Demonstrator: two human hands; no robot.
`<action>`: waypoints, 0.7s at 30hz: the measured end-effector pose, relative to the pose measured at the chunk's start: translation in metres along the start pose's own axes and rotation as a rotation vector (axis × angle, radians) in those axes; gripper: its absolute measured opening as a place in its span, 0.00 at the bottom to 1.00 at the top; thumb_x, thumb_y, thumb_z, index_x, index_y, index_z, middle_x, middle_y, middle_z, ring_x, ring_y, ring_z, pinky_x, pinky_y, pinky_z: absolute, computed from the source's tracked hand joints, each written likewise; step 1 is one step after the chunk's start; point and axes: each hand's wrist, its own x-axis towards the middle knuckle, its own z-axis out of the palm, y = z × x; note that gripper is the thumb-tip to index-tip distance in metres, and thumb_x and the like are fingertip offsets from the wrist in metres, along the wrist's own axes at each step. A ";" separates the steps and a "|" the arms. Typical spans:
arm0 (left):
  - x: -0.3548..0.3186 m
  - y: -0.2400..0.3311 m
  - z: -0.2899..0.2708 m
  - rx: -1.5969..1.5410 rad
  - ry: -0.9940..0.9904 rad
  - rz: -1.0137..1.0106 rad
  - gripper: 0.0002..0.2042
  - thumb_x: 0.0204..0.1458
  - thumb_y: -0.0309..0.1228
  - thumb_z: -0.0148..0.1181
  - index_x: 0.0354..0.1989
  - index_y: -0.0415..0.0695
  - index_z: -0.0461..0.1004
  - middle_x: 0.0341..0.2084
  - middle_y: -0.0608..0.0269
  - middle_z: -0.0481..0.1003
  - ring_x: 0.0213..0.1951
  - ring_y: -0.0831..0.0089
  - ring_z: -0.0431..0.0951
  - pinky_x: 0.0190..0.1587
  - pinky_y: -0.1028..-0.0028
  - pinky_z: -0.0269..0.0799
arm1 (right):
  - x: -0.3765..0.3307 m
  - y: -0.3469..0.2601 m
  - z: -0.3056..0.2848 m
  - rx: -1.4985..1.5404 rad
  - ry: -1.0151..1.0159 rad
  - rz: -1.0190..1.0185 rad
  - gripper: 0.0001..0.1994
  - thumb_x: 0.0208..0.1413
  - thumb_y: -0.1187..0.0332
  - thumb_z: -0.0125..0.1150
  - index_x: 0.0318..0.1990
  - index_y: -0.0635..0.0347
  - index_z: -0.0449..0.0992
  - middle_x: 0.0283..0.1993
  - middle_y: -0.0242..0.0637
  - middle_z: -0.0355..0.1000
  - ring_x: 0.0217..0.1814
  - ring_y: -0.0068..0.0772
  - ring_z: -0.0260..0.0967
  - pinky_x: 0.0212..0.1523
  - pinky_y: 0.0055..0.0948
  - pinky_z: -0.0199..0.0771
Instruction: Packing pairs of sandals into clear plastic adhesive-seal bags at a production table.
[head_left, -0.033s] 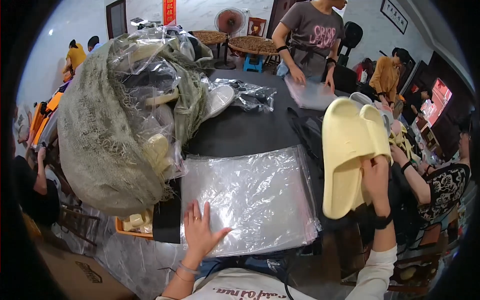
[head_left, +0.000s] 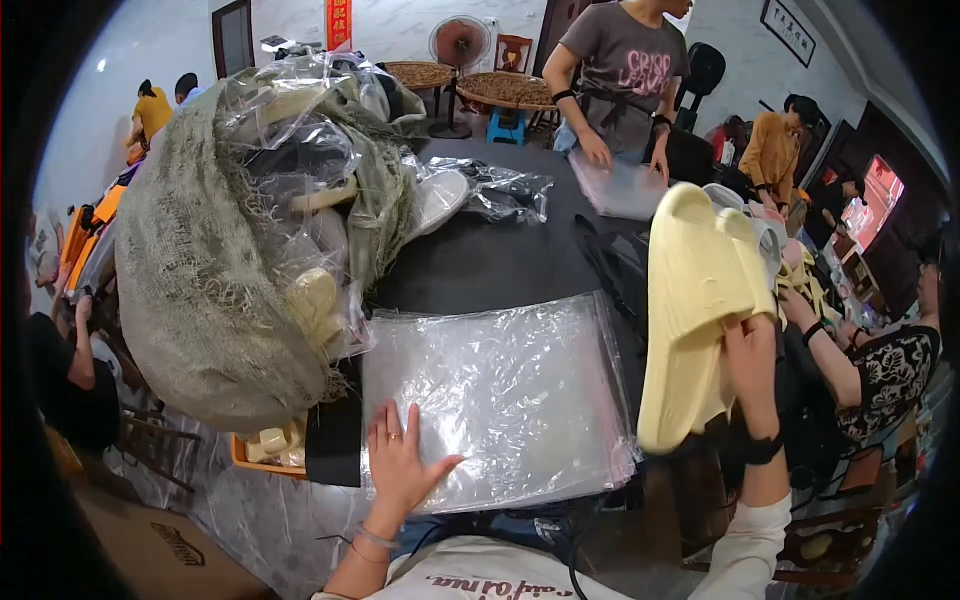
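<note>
A pair of pale yellow slippers (head_left: 690,300) is raised above the right side of the table, held in my right hand (head_left: 752,362), whose fingers reach in at the foot opening. The two slippers lie close together, toes up, the nearer one hiding most of the other. My left hand (head_left: 401,462) rests flat, fingers spread, on the near left corner of a stack of clear plastic bags (head_left: 500,395). A ring and bracelets show on that hand and wrist. The bag stack lies at the table's near edge, in front of me.
A big woven sack (head_left: 215,270) of bagged slippers fills the table's left side. Bagged footwear (head_left: 505,190) lies on the black table (head_left: 490,265) behind the stack. An orange crate (head_left: 240,455) stands below left. Across the table a person (head_left: 625,80) handles plastic bags (head_left: 620,190); others work at right.
The slippers in my right hand have tilted and turned slightly, their lower end shifting down and left. My left hand has stayed in place on the bags.
</note>
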 end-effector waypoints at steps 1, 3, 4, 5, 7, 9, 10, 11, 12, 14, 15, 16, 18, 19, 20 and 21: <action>-0.001 -0.003 0.002 -0.019 -0.002 0.001 0.46 0.38 0.65 0.55 0.58 0.38 0.61 0.58 0.34 0.54 0.60 0.41 0.53 0.59 0.50 0.49 | -0.012 -0.010 0.016 0.086 -0.022 0.012 0.10 0.52 0.72 0.53 0.40 0.69 0.72 0.36 0.41 0.75 0.35 0.37 0.72 0.37 0.33 0.71; -0.003 -0.006 0.005 -0.001 0.023 0.012 0.45 0.39 0.64 0.56 0.58 0.38 0.62 0.57 0.36 0.57 0.59 0.41 0.55 0.59 0.51 0.50 | -0.037 -0.035 0.059 0.344 -0.245 -0.194 0.11 0.52 0.72 0.55 0.41 0.68 0.73 0.39 0.40 0.76 0.41 0.31 0.73 0.42 0.30 0.72; -0.002 -0.006 0.006 0.018 0.054 0.022 0.43 0.40 0.62 0.57 0.57 0.38 0.62 0.56 0.37 0.59 0.59 0.42 0.56 0.59 0.52 0.52 | -0.052 -0.048 0.083 0.261 -0.378 -0.121 0.13 0.47 0.73 0.59 0.41 0.68 0.74 0.39 0.42 0.76 0.40 0.33 0.74 0.41 0.31 0.72; 0.004 -0.004 0.007 -0.046 -0.034 0.056 0.40 0.41 0.59 0.58 0.57 0.38 0.63 0.56 0.40 0.60 0.59 0.43 0.56 0.59 0.52 0.52 | -0.064 -0.062 0.101 0.130 -0.469 -0.221 0.15 0.43 0.72 0.62 0.40 0.67 0.74 0.38 0.45 0.75 0.38 0.37 0.74 0.41 0.33 0.73; 0.000 0.000 0.005 -0.822 0.020 -0.104 0.29 0.48 0.46 0.57 0.55 0.39 0.65 0.57 0.49 0.62 0.60 0.49 0.57 0.58 0.55 0.55 | -0.095 -0.036 0.166 0.038 -0.835 -0.203 0.12 0.49 0.66 0.54 0.37 0.65 0.75 0.31 0.49 0.74 0.29 0.46 0.72 0.35 0.38 0.74; -0.008 -0.019 0.031 -0.594 0.090 -0.017 0.23 0.52 0.41 0.51 0.54 0.39 0.67 0.59 0.45 0.59 0.61 0.52 0.57 0.60 0.59 0.53 | -0.115 -0.044 0.199 -0.261 -1.059 -0.264 0.13 0.50 0.62 0.53 0.36 0.64 0.75 0.29 0.50 0.73 0.25 0.47 0.72 0.32 0.41 0.74; -0.003 -0.014 0.022 -0.087 0.153 0.134 0.22 0.53 0.40 0.50 0.54 0.39 0.67 0.59 0.44 0.58 0.61 0.51 0.57 0.61 0.59 0.53 | -0.119 -0.032 0.203 -0.246 -1.053 -0.270 0.13 0.50 0.62 0.53 0.36 0.64 0.75 0.29 0.50 0.73 0.25 0.47 0.72 0.32 0.41 0.74; -0.003 -0.011 0.017 -0.186 0.100 0.131 0.25 0.52 0.43 0.50 0.55 0.40 0.66 0.60 0.41 0.56 0.61 0.48 0.56 0.61 0.56 0.51 | -0.121 -0.015 0.207 -0.217 -1.024 -0.286 0.13 0.52 0.63 0.51 0.35 0.65 0.75 0.29 0.49 0.73 0.25 0.46 0.72 0.32 0.42 0.74; -0.002 -0.011 0.014 -0.181 0.100 0.120 0.25 0.52 0.43 0.50 0.55 0.40 0.66 0.60 0.41 0.56 0.61 0.48 0.56 0.61 0.56 0.51 | -0.122 -0.007 0.211 -0.199 -1.013 -0.304 0.13 0.54 0.64 0.49 0.35 0.65 0.75 0.28 0.49 0.73 0.25 0.45 0.72 0.32 0.42 0.75; 0.001 -0.004 0.011 0.072 -0.025 0.022 0.29 0.50 0.47 0.52 0.56 0.40 0.65 0.59 0.40 0.57 0.61 0.46 0.56 0.61 0.53 0.50 | -0.104 0.019 0.211 -0.337 -0.900 -0.401 0.13 0.58 0.67 0.44 0.36 0.61 0.76 0.26 0.45 0.73 0.26 0.41 0.73 0.30 0.39 0.74; 0.003 0.000 0.011 -0.046 0.039 0.001 0.30 0.47 0.48 0.55 0.56 0.41 0.65 0.59 0.39 0.57 0.60 0.45 0.56 0.60 0.52 0.51 | -0.089 0.036 0.206 -0.275 -0.864 -0.172 0.13 0.58 0.65 0.46 0.35 0.63 0.76 0.27 0.46 0.73 0.27 0.41 0.73 0.29 0.39 0.73; 0.000 -0.003 0.008 -0.034 0.038 -0.018 0.30 0.47 0.48 0.55 0.56 0.41 0.65 0.59 0.39 0.57 0.60 0.45 0.56 0.60 0.52 0.51 | -0.075 0.026 0.194 -0.247 -0.806 0.046 0.15 0.57 0.61 0.49 0.33 0.66 0.76 0.28 0.48 0.74 0.28 0.45 0.73 0.31 0.41 0.72; 0.001 -0.001 0.004 -0.060 0.032 -0.035 0.30 0.48 0.47 0.54 0.57 0.41 0.64 0.60 0.39 0.56 0.61 0.45 0.55 0.61 0.53 0.49 | -0.057 0.049 0.189 -0.342 -0.603 0.144 0.20 0.55 0.57 0.52 0.27 0.71 0.74 0.28 0.56 0.72 0.33 0.57 0.71 0.35 0.47 0.69; 0.001 -0.001 0.004 -0.057 0.036 -0.045 0.30 0.48 0.47 0.54 0.57 0.41 0.64 0.60 0.39 0.56 0.61 0.45 0.55 0.61 0.53 0.49 | -0.055 0.056 0.186 -0.355 -0.553 0.151 0.22 0.55 0.56 0.51 0.28 0.73 0.73 0.28 0.59 0.71 0.34 0.59 0.70 0.36 0.48 0.69; 0.002 -0.002 0.005 -0.051 0.047 -0.031 0.30 0.48 0.48 0.55 0.57 0.41 0.64 0.59 0.39 0.56 0.60 0.46 0.56 0.60 0.52 0.50 | -0.054 0.061 0.186 -0.367 -0.504 0.156 0.23 0.56 0.56 0.51 0.29 0.75 0.72 0.29 0.61 0.71 0.34 0.61 0.70 0.36 0.48 0.69; 0.002 -0.002 0.007 -0.047 0.057 -0.016 0.30 0.48 0.48 0.55 0.56 0.41 0.64 0.59 0.39 0.57 0.60 0.46 0.56 0.60 0.52 0.51 | -0.055 0.063 0.187 -0.366 -0.510 0.145 0.23 0.56 0.56 0.51 0.29 0.75 0.72 0.29 0.61 0.71 0.34 0.61 0.70 0.36 0.48 0.69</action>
